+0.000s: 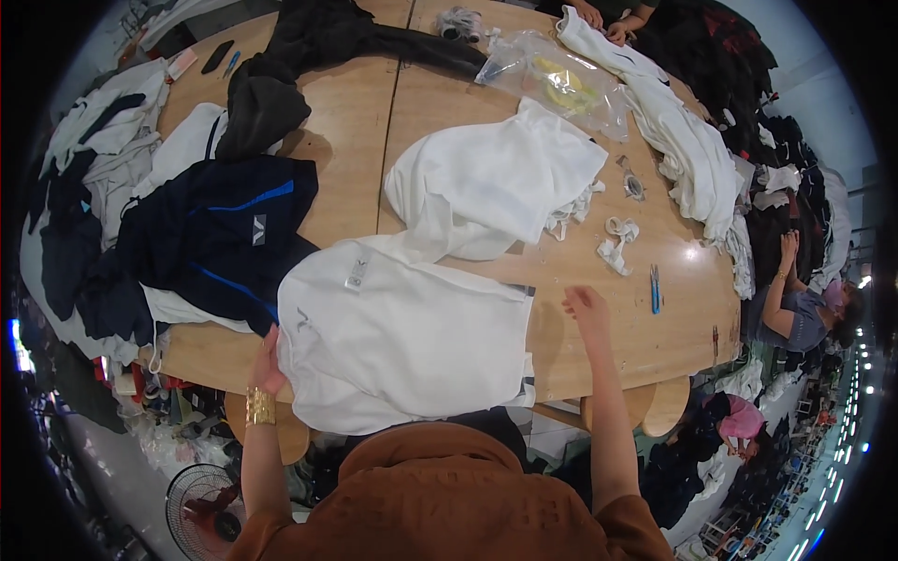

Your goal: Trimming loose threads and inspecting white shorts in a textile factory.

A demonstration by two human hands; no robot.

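Note:
A white garment (412,323), which looks like a pair of trousers or shorts, lies spread on the table before me. It has a small grey print and dark trim along its right hem. My left hand (269,363), with a gold bracelet at the wrist, is closed on the garment's left edge; some fingers are hidden by the cloth. Just right of the dark-trimmed hem, my right hand (585,307) hovers with loosely bent fingers and holds nothing I can see. Farther off, another white piece (496,178) adjoins the first; where they meet is hard to make out.
Navy shorts with blue stripes (224,234) lie at the left beside heaped clothes (103,178). Blue thread snips (655,290), fabric scraps (617,245) and a clear plastic bag (561,84) are on the table (341,178). A co-worker's hands (603,19) handle white cloth at the far side.

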